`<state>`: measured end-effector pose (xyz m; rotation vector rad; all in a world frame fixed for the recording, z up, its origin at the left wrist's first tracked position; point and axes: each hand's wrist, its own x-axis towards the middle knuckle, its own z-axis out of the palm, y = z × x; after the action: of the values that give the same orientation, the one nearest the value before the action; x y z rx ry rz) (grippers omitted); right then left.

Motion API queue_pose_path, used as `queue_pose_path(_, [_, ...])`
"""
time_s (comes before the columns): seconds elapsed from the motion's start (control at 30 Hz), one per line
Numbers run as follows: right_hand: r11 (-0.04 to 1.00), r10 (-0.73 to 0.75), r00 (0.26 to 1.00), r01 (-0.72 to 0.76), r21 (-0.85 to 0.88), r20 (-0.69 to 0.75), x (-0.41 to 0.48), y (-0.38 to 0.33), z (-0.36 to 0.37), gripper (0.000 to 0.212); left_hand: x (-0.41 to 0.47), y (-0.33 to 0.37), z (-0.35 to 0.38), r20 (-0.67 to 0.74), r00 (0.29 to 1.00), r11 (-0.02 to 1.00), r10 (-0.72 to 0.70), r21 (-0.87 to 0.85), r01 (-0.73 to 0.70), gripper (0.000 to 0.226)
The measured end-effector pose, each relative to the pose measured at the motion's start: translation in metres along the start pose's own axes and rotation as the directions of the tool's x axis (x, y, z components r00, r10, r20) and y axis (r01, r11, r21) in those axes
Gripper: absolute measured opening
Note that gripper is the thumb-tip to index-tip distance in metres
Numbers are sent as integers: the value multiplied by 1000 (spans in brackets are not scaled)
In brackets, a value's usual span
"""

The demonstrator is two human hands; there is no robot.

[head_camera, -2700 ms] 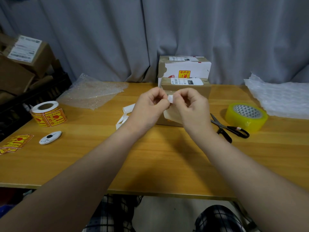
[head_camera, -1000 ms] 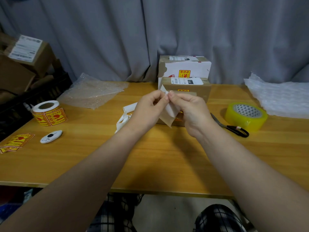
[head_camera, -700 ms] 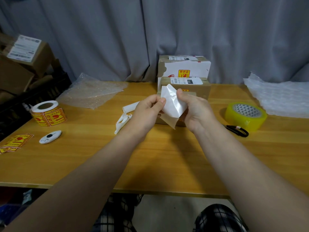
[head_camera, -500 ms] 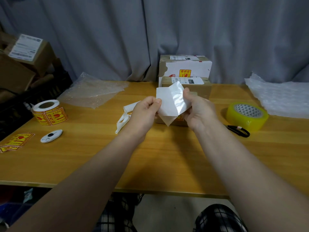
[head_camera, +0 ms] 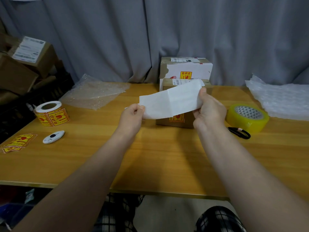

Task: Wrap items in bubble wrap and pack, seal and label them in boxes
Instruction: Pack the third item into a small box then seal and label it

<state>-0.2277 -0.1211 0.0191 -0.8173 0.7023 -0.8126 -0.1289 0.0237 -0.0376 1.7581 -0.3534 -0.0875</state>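
**Q:** Where is the white label sheet (head_camera: 170,101) lying, and what is gripping it?

**A:** It is hanging in the air above the table (head_camera: 150,164), stretched between both hands. The left hand (head_camera: 133,114) is pinching the sheet's left, nearer end between thumb and curled fingers. The right hand (head_camera: 209,108) is pinching the right, farther end, with the thumb lying on top.

**Q:** Which relation is governing the coming move?

**A:** The sheet's long axis is running left to right and rising toward the right end. The small brown box (head_camera: 175,122) is sitting under and just behind the sheet's right half, so the right hand is working nearer to it than the left. As a judgement: lowering the sheet is calling first for levelling that axis and squaring it with the box top.

**Q:** What is hidden or hard to make out?

**A:** The sheet is covering the box top; only the near face, bearing a yellow sticker (head_camera: 177,118), is showing. Which side of the sheet is carrying adhesive cannot be told. A small white scrap is showing just beyond the left hand, too small to identify. The right forearm is covering the blades of the scissors (head_camera: 240,133), which are lying just beside the tape roll (head_camera: 247,117).
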Motion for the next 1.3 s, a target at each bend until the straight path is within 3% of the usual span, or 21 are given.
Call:
queue_pose_path(0.23, [988,-124,992,123,90,6,-4,4,2,24,11,-6,-9,-138,990,983,14,184,11,25])
queue_pose_path(0.4, [966,-192,980,196,166,-40,-3,7,1,25,28,-2,-21,-201,974,947,101,319,-32,29])
queue_pose_path(0.53, [950,-201,977,212,230,-71,-1,2,2,21,35,3,-26,-261,957,948,128,314,-41,28])
queue_pose_path(0.63, [931,-224,962,259,258,-159,13,-18,-5,20,42,2,-47,-369,928,972,51,230,39,23])
queue_pose_path(0.7, [930,-262,954,290,227,-146,17,-23,-7,19,43,2,-53,-389,915,964,106,266,2,22])
queue_pose_path(0.77, [930,-296,953,304,206,-71,12,-14,-2,18,39,8,-43,-318,908,913,274,383,-141,21])
queue_pose_path(0.87, [935,-338,939,327,133,65,0,2,6,20,33,16,-24,-65,881,716,468,613,-335,12])
queue_pose_path(0.9, [934,-346,933,334,125,97,-1,5,7,21,34,15,-21,42,893,622,448,703,-346,10])
queue_pose_path(0.97, [929,-367,921,354,109,133,-1,7,6,20,36,9,-20,238,942,447,235,835,-322,13])
queue_pose_path(1.0, [923,-384,913,375,91,140,-1,9,5,19,35,7,-20,279,953,431,116,850,-301,16])
queue_pose_path(1.03, [910,-414,899,409,67,146,-1,10,4,19,32,7,-18,291,955,463,61,839,-286,21])
queue_pose_path(1.1, [856,-507,845,517,-14,171,-1,13,1,17,23,19,-14,225,949,601,220,735,-313,27])
queue_pose_path(1.13, [807,-566,799,587,-60,200,-1,14,0,15,14,30,-10,146,936,705,321,623,-339,27])
queue_pose_path(1.17, [745,-624,741,660,-98,246,-2,15,0,12,6,43,-5,90,941,837,327,434,-332,32])
queue_pose_path(1.2, [671,-675,673,730,-126,302,-1,17,-1,10,-5,58,2,109,964,949,244,180,-260,38])
queue_pose_path(1.23, [593,-716,600,793,-142,357,0,20,-1,9,-16,73,9,204,972,992,120,-50,-111,43])
queue_pose_path(1.3, [440,-762,467,882,-171,449,4,27,0,13,-27,89,22,393,919,966,-26,-226,124,49])
